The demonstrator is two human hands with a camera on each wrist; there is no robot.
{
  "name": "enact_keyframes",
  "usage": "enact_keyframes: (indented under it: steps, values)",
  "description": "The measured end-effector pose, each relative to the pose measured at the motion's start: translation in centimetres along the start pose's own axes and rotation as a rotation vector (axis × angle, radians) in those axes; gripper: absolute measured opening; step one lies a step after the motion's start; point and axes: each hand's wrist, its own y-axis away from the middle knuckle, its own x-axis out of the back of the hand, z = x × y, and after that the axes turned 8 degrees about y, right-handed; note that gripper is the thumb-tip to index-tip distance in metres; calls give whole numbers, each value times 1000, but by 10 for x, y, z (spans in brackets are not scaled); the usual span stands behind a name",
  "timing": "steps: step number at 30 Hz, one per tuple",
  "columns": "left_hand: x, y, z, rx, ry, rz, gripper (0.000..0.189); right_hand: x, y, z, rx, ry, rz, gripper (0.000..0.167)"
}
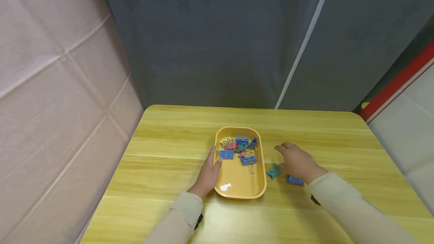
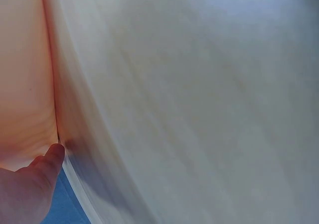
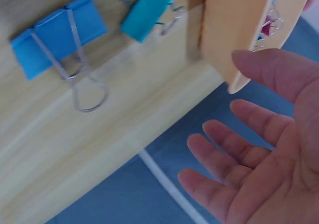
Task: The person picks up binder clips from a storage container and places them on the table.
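A yellow tray (image 1: 240, 187) lies on the table with several binder clips in it, among them a blue binder clip (image 1: 226, 154) and a teal one. My left hand (image 1: 206, 176) grips the tray's left wall, its thumb over the rim and its fingers along the outside. To the right of the tray, my right hand (image 1: 300, 162) hovers with nothing in it; its fingers (image 3: 219, 144) are spread and slightly bent in the right wrist view. Close to this hand lie a loose teal binder clip (image 1: 274, 172) and a loose blue binder clip (image 3: 60, 37).
The wooden table (image 1: 162, 131) runs back to a dark grey panel (image 1: 210, 48) with a pale stripe. A light padded wall (image 1: 61, 123) rises on the left. On the right is a white surface with a red edge (image 1: 400, 82).
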Motion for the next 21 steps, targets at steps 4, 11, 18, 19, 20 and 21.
enact_keyframes:
  steps: [4,11,18,19,20,21]
  values:
    - [0,0,0,-5,-9,1,59,7,-2,-8,23,1,29,60]
    - [0,0,0,4,-16,4,60,25,-9,-29,31,-42,-87,64]
    - [0,1,0,-2,-13,0,60,34,-21,-47,51,-70,-159,62]
    - [0,1,0,-4,-10,-1,60,35,-23,-49,61,-73,-167,62]
    - [-1,1,1,-6,-9,-1,60,35,-26,-51,66,-79,-173,62]
    - [-1,1,1,-8,-7,0,60,35,-28,-53,78,-83,-176,61]
